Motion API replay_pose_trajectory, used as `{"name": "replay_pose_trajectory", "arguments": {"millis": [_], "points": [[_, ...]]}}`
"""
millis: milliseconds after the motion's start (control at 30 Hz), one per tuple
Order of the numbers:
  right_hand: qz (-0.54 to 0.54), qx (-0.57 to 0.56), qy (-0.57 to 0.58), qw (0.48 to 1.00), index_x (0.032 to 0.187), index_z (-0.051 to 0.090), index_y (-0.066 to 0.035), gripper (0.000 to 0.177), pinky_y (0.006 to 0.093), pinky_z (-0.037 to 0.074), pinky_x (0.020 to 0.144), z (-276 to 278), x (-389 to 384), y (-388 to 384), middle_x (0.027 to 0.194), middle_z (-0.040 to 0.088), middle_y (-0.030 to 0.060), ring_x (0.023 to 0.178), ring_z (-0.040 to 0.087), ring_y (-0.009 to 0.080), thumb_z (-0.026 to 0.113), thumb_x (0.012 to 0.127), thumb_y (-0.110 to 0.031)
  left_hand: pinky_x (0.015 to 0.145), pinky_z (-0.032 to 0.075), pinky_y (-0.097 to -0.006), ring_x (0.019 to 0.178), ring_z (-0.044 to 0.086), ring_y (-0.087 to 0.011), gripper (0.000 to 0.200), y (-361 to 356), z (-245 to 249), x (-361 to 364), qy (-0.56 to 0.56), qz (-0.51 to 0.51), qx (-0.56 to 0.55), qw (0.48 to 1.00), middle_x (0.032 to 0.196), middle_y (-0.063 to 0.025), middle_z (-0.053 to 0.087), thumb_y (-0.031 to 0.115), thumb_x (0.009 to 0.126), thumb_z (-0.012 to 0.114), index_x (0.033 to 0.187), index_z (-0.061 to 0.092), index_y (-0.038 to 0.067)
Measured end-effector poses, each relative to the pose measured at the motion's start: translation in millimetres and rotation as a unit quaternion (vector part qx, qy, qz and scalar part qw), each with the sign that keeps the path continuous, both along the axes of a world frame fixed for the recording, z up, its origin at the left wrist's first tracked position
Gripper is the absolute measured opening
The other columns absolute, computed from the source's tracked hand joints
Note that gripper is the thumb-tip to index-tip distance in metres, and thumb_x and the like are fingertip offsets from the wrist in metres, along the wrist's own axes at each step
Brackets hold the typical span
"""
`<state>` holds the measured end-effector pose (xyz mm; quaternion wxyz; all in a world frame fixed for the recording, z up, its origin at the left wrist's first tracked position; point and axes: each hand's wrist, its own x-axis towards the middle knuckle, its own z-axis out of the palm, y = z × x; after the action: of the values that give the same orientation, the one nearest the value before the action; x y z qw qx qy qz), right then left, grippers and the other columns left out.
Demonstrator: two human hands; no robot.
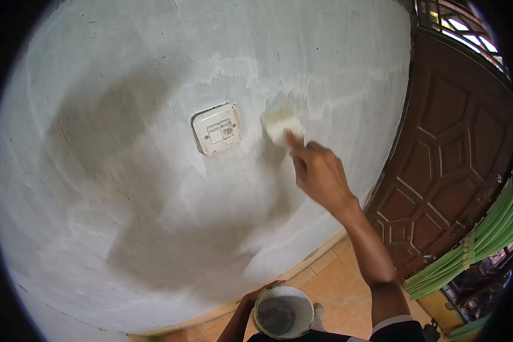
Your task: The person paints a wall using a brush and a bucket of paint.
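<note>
My right hand is closed on a paint brush, one finger lying along its pale head. The bristles touch the wall just right of a white light switch, and the wall looks darker and wet around them. Low in the view, my left hand grips the side of a white bucket held close to my body. Greyish liquid shows inside the bucket. Most of the left hand's fingers are hidden behind the bucket.
The grey-white wall has patchy coating and carries my shadow. At the right stands a brown panelled door with a green curtain beside it. Orange floor tiles lie below. A light switch plate sits slightly proud of the wall.
</note>
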<state>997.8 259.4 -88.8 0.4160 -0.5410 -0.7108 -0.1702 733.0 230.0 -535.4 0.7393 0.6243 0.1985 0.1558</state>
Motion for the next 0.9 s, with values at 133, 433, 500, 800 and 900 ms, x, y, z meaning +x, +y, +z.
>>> {"name": "replay_pose_trajectory", "arguments": {"millis": [133,433,500,800,900], "points": [[-0.019,-0.101,-0.049,0.994,0.138,0.07,-0.011,0.043,0.0465,0.055,0.065,-48.8,1.4,-32.4,0.079,0.067,0.0159,0.074,0.068,0.0367,0.067,0.095,-0.006,0.128,0.03,-0.0421,0.155,0.037,-0.0251,0.061,-11.1,41.7,8.3,0.079,0.088,-0.138,0.983,0.167,-0.0111,0.042,0.039,0.108,0.06,0.16,0.049,0.009],[0.246,-0.337,0.132,0.899,0.135,0.073,-0.014,0.037,0.0462,0.055,0.073,-154.7,77.8,-132.9,0.092,0.075,0.0178,0.081,0.073,0.0358,0.069,0.098,-0.015,0.127,0.033,-0.0424,0.151,0.042,-0.0245,0.059,9.5,-120.7,3.3,0.018,0.093,-0.06,0.994,0.167,-0.0089,0.043,0.032,0.112,0.053,0.165,0.041,0.01],[0.262,-0.488,0.119,0.824,0.135,0.074,-0.016,0.035,0.0398,0.059,0.081,-158.8,95.6,-156.5,0.111,0.08,0.0114,0.096,0.077,0.0306,0.07,0.1,-0.015,0.128,0.031,-0.043,0.153,0.04,-0.0251,0.063,1.4,-62.1,18.8,0.073,0.132,-0.19,0.97,0.17,-0.009,0.039,0.033,0.111,0.056,0.166,0.037,0.011],[0.252,-0.527,0.027,0.811,0.136,0.074,-0.022,0.042,0.047,0.055,0.076,-190.0,166.3,-176.2,0.094,0.076,0.015,0.087,0.072,0.0376,0.068,0.094,-0.021,0.133,0.02,-0.0451,0.162,0.025,-0.0279,0.092,-8.0,58.6,137.8,0.059,0.044,-0.068,0.995,0.177,-0.0108,0.026,0.044,0.097,0.076,0.17,0.029,0.013],[0.253,-0.528,0.022,0.81,0.137,0.074,-0.022,0.044,0.0484,0.055,0.077,-194.4,203.5,-172.9,0.095,0.076,0.0163,0.088,0.071,0.0385,0.069,0.092,-0.02,0.133,0.019,-0.0448,0.164,0.021,-0.0283,0.087,-1.0,64.2,189.7,0.109,0.004,-0.023,0.994,0.177,-0.0111,0.025,0.043,0.099,0.072,0.169,0.03,0.014]]}}
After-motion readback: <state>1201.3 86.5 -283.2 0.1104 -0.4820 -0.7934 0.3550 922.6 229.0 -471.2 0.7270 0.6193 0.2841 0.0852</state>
